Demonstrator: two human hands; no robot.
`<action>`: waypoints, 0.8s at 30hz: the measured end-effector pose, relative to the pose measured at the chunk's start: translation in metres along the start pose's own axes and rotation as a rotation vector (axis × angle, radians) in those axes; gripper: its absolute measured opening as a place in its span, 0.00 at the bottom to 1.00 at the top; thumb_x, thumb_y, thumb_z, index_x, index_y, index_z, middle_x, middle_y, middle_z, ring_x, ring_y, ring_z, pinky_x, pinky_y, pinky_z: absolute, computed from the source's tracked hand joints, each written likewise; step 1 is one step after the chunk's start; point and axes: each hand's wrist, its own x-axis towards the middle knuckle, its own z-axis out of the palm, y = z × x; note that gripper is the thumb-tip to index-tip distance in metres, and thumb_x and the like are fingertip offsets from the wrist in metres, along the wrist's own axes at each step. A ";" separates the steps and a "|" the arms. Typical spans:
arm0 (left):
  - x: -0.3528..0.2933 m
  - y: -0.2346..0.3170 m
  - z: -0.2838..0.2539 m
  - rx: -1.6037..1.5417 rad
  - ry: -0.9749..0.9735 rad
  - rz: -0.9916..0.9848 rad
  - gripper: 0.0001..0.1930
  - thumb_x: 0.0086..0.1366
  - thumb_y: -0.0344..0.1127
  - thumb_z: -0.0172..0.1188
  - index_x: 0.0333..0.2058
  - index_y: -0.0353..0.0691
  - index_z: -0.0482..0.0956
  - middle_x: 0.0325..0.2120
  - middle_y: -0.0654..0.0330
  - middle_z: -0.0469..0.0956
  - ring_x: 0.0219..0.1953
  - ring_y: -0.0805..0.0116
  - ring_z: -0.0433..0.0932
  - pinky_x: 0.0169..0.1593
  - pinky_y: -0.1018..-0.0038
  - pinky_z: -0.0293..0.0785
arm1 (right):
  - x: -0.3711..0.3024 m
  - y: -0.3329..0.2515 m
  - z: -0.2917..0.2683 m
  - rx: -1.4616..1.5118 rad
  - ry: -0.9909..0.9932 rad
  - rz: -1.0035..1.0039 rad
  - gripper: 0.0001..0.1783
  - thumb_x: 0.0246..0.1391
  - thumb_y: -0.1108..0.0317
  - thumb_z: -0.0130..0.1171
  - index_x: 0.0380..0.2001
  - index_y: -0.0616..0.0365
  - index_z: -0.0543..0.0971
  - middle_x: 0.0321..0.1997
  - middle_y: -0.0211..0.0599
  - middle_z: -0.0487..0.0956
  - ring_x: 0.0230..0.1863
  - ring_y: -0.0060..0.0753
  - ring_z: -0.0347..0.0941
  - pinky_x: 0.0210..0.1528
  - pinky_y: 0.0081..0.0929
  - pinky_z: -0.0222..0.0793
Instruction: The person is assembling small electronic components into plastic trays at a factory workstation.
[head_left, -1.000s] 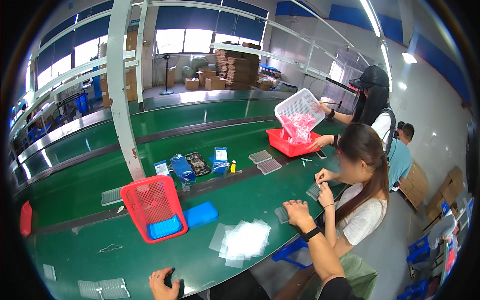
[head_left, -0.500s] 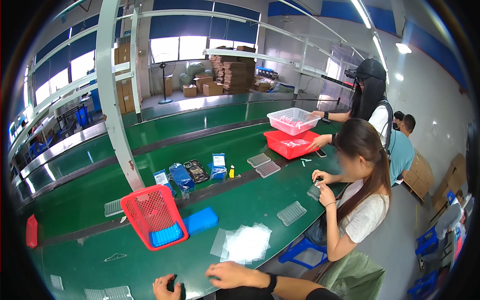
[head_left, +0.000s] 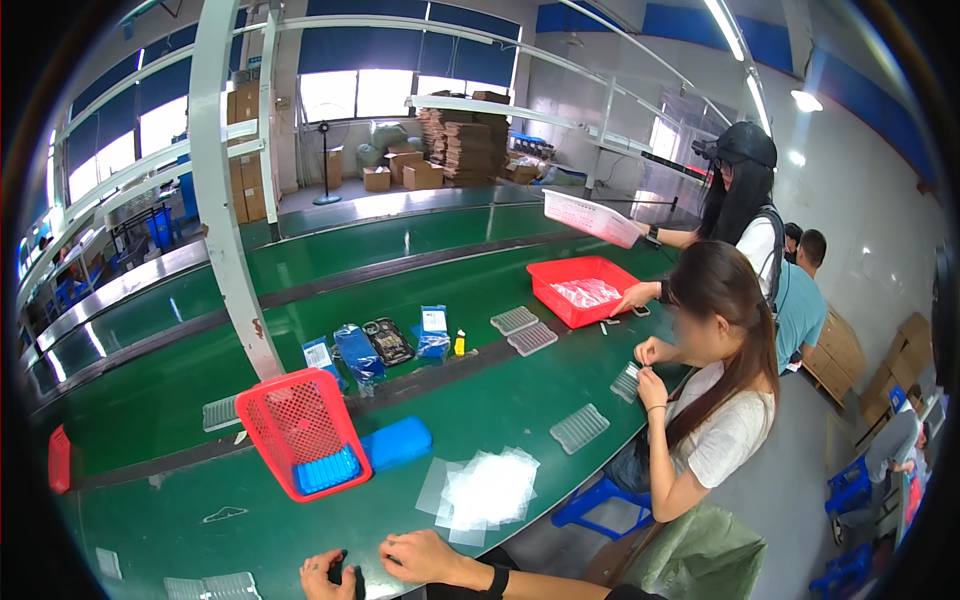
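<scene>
Your left hand (head_left: 326, 577) and right hand (head_left: 420, 556) sit just apart by the table (head_left: 370, 518) edge, fingers curled; any grip can't be told. Clear sheets (head_left: 486, 490) lie beyond your right hand, clear trays (head_left: 229, 587) beside your left; touch overlapping sheets lightly, since they may slide.

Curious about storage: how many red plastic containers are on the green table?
3: perforated red basket, left of centre; red tub, right of centre; red container, far left. Some may be hidden.

Clear tray (head_left: 213, 587), right sleeve (head_left: 634, 593) cut off by lower edge.
</scene>
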 end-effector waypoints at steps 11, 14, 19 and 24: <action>0.003 0.007 0.001 0.025 -0.027 -0.026 0.16 0.55 0.36 0.63 0.42 0.39 0.82 0.36 0.50 0.80 0.39 0.53 0.78 0.45 0.63 0.73 | 0.004 -0.002 -0.009 0.112 0.087 0.063 0.05 0.50 0.65 0.58 0.27 0.53 0.78 0.25 0.34 0.77 0.28 0.43 0.76 0.28 0.37 0.71; 0.002 0.006 0.002 0.027 0.007 -0.011 0.16 0.55 0.36 0.63 0.42 0.39 0.82 0.36 0.50 0.80 0.39 0.53 0.78 0.45 0.63 0.73 | 0.003 -0.001 -0.009 0.138 0.097 0.067 0.06 0.50 0.64 0.58 0.27 0.54 0.78 0.25 0.34 0.77 0.28 0.44 0.76 0.28 0.37 0.71; 0.001 0.005 0.003 0.006 0.001 -0.022 0.16 0.55 0.37 0.63 0.43 0.40 0.82 0.36 0.51 0.80 0.39 0.53 0.78 0.46 0.63 0.73 | 0.002 0.000 -0.008 0.131 0.113 0.061 0.06 0.50 0.65 0.58 0.28 0.54 0.78 0.26 0.34 0.78 0.28 0.43 0.76 0.28 0.37 0.71; 0.002 0.006 0.001 0.038 -0.002 -0.014 0.16 0.56 0.37 0.62 0.43 0.41 0.82 0.36 0.51 0.80 0.40 0.53 0.77 0.46 0.63 0.73 | 0.003 -0.002 -0.009 0.121 0.102 0.062 0.06 0.50 0.65 0.58 0.28 0.54 0.78 0.26 0.34 0.78 0.28 0.43 0.76 0.28 0.37 0.71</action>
